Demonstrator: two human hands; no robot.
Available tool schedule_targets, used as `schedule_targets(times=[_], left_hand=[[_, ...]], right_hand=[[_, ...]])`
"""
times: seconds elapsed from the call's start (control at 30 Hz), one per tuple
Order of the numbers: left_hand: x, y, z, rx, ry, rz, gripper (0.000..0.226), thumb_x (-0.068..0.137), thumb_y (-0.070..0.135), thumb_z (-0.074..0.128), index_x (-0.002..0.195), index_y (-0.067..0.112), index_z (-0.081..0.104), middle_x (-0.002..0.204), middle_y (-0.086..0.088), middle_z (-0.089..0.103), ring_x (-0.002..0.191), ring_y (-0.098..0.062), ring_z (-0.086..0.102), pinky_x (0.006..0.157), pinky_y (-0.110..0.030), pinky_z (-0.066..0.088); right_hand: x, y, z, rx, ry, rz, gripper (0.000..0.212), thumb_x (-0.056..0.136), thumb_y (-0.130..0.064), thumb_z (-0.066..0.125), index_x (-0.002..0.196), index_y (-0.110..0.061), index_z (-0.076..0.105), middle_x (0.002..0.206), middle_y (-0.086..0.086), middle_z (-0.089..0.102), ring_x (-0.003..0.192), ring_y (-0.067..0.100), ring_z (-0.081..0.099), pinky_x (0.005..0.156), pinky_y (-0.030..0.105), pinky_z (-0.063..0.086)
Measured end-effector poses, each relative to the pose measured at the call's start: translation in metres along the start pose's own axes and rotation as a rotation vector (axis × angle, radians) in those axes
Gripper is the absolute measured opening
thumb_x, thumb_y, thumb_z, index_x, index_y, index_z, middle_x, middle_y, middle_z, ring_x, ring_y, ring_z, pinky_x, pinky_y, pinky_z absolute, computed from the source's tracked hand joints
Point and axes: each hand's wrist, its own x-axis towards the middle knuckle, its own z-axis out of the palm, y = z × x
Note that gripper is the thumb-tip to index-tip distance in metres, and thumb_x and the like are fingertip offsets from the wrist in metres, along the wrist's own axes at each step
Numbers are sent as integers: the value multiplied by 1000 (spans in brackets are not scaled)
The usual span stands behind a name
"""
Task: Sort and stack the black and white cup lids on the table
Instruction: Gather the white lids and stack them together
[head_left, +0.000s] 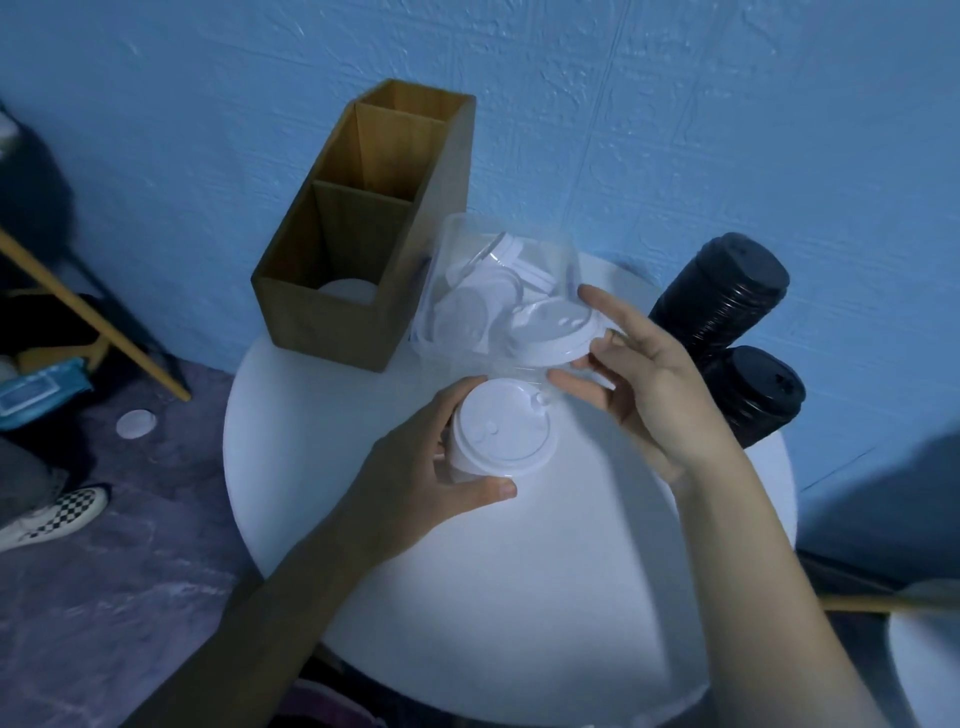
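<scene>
The right hand (652, 379) pinches the rim of a single white lid (553, 332) between thumb and fingertips, with the forefinger stretched along the far edge. The lid is smooth moulded plastic, round and slightly domed, and it is tilted just over the near corner of a clear plastic tub (457, 244). The left hand (431, 467) curls round a short stack of white lids (501, 431), its thumb pressed under the near rim and its other fingers mostly hidden behind the stack. I cannot tell how many lids are nested there. The stack is held above the table (467, 597), just below the single lid. Inside the glossy tub lie loose white lids (483, 296), overlapping and blurred through its walls. Left of the tub stands a long wooden box (332, 322) with plain dividers, and something pale and round shows at the bottom of its nearest compartment. On the right are two ribbed stacks of black lids, a far black stack (727, 296) and a near black stack (753, 400). Both are tilted, and their lower ends are hidden behind the right hand. The table is round, matt and white, with its near edge cut off from view. Behind it is a rough blue wall (675, 104). On the floor to the left are a white disc (136, 423) and a checkered shoe (57, 512).
</scene>
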Motion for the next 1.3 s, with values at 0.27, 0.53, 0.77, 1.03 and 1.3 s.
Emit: schedule_targets(times=[0.27, 0.53, 0.77, 1.03, 1.3], left_hand=[[1, -2, 1, 2, 2, 16, 88, 62, 68, 78, 138, 61, 34, 134, 45, 45, 121, 15, 48, 93, -7, 47], [0, 2, 1, -14, 3, -10, 87, 59, 66, 81, 133, 64, 35, 129, 48, 46, 116, 18, 49, 87, -2, 45], [-2, 3, 4, 14, 8, -4, 88, 63, 56, 89, 131, 64, 33, 128, 50, 45, 114, 20, 49, 83, 0, 45], [-4, 4, 8, 61, 27, 7, 90, 56, 77, 75, 136, 60, 36, 125, 57, 41, 112, 26, 47, 87, 2, 41], [-2, 3, 6, 4, 32, 6, 81, 52, 73, 78, 121, 64, 38, 114, 68, 33, 105, 34, 42, 78, 9, 34]], right_hand=[[-15, 12, 0, -170, 225, 47, 22, 94, -13, 71, 114, -22, 68, 85, 10, 47, 71, 15, 57, 58, 24, 54], [-24, 4, -9, -235, 146, 111, 58, 94, -9, 72, 142, -36, 55, 129, 9, 62, 83, 18, 76, 76, 28, 62], [-49, 2, 6, -113, 79, 109, 46, 92, -8, 72, 133, -26, 63, 110, 7, 68, 83, 18, 73, 68, 29, 61], [-61, 35, 23, -734, 143, 13, 42, 81, -59, 76, 116, -49, 55, 110, -23, 58, 83, 5, 62, 84, 36, 55], [-59, 36, 28, -947, -6, -218, 45, 96, -48, 65, 139, -41, 57, 139, -30, 48, 130, -2, 47, 107, 25, 41]])
